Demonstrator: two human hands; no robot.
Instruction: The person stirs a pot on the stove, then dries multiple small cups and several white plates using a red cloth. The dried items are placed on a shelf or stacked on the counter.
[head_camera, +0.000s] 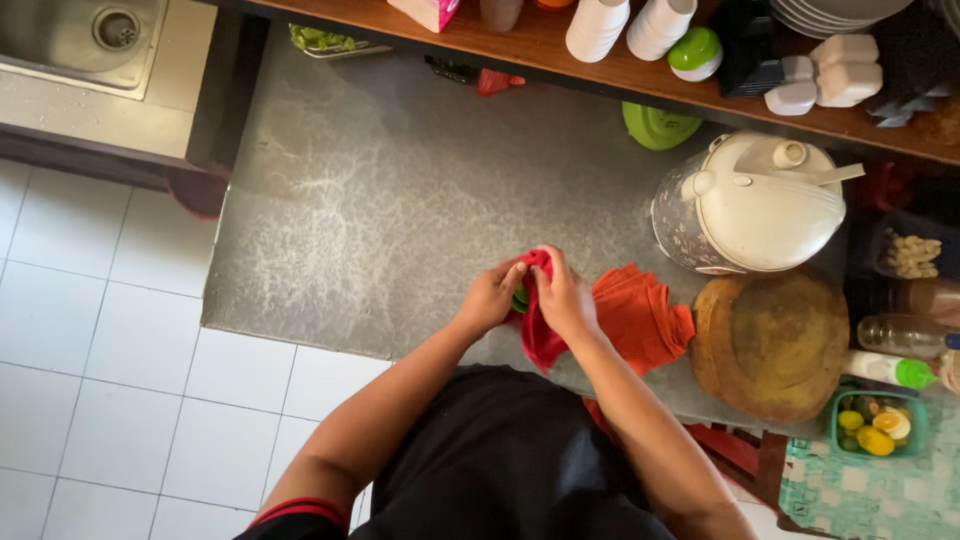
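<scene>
Both hands close around one bundle at the front edge of the grey stone counter (380, 200): the right hand (563, 296) clenches a red cloth (541, 340) from above and behind, while the left hand (490, 297) pinches into its folds from the other side, where a small green object (520, 297) shows between the fingers. What that green thing is cannot be told, since the cloth wraps most of it.

To do the rubbing well, the person would probably want the left hand to hold the green piece steady and let the cloth-covered right hand turn around it, keeping the loose tail of fabric clear of the counter edge so nothing slips off.

By size, the round wooden board (772, 345) lies well to the right of the hands, the white lidded pot (755, 205) stands behind it, and an orange-red folded cloth (640, 315) lies just beside the right wrist. The red cloth is soft, creased and bunched, hanging partly below the hands
</scene>
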